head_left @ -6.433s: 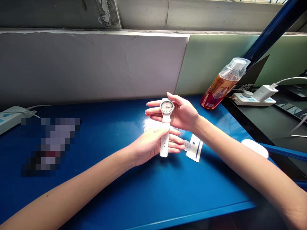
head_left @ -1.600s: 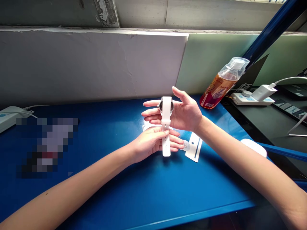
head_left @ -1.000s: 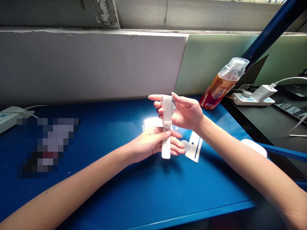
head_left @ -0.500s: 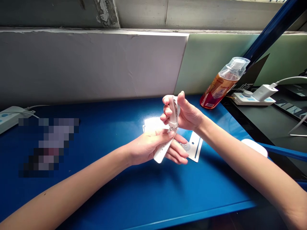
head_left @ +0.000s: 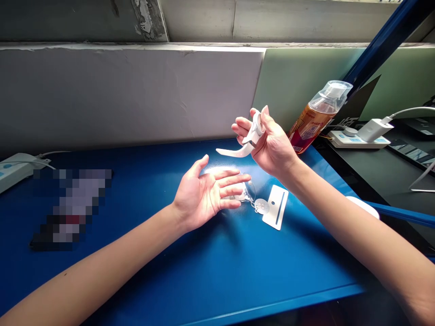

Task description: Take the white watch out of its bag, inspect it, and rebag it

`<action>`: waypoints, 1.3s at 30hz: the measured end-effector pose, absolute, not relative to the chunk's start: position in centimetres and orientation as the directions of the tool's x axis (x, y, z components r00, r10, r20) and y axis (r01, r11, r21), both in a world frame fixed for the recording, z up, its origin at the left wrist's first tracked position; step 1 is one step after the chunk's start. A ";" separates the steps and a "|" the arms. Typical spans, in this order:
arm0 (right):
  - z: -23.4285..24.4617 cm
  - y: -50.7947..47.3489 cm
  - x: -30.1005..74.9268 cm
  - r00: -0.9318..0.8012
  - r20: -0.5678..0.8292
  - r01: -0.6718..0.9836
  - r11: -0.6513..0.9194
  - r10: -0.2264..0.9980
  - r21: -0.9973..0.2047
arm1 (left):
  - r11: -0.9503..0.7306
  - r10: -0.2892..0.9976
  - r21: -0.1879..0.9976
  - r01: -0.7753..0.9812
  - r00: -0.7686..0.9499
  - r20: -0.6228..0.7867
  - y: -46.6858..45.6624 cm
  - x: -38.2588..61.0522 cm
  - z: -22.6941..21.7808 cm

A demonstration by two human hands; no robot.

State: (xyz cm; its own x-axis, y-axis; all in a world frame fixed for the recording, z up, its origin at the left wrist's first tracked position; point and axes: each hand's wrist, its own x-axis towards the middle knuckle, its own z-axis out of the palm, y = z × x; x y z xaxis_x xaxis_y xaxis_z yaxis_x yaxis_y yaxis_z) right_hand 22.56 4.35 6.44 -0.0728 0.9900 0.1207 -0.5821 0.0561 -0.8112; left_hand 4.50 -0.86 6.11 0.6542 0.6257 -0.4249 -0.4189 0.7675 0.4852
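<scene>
Because only the right hand pinches the white watch, its strap drooping above the open, empty left hand, a slackening grip could let it fall past that palm onto the blue worktop.

You have one view, from the camera on your head, looking forward and down across the blue desk from its near edge to the wall at its far edge. It sits close, with your left hand and right hand at mid-frame. The near edge looks tilted, probably from the lens.
</scene>
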 end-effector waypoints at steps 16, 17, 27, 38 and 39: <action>5.1 3.0 21.6 -0.484 0.201 -0.215 0.107 0.852 -0.971 | 0.487 0.717 0.845 -0.221 0.653 -0.243 -2.0 5.4 5.2; 5.1 3.0 21.6 -0.486 0.192 -0.233 0.086 0.853 -0.969 | 0.506 0.697 0.836 -0.213 0.671 -0.251 -2.0 5.3 5.1; 5.7 2.8 22.2 -0.670 0.133 -0.400 -0.204 0.731 -0.893 | 0.494 0.640 0.855 -0.157 0.732 -0.235 -2.2 5.6 4.3; 5.7 3.2 22.8 -0.658 0.099 -0.402 -0.238 0.746 -0.884 | 0.518 0.650 0.838 -0.172 0.715 -0.255 -2.1 5.6 4.0; 5.9 3.1 22.7 -0.664 0.091 -0.405 -0.254 0.743 -0.878 | 0.519 0.646 0.839 -0.166 0.719 -0.257 -2.2 5.6 4.0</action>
State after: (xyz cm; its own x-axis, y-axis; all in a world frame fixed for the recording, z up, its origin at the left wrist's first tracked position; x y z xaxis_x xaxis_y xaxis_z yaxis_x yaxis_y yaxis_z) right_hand 22.70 3.07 5.85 -0.6635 0.7426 0.0912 -0.4051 -0.2542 -0.8782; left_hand 5.60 -2.15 4.03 0.7192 0.6456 -0.2568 -0.1662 0.5187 0.8386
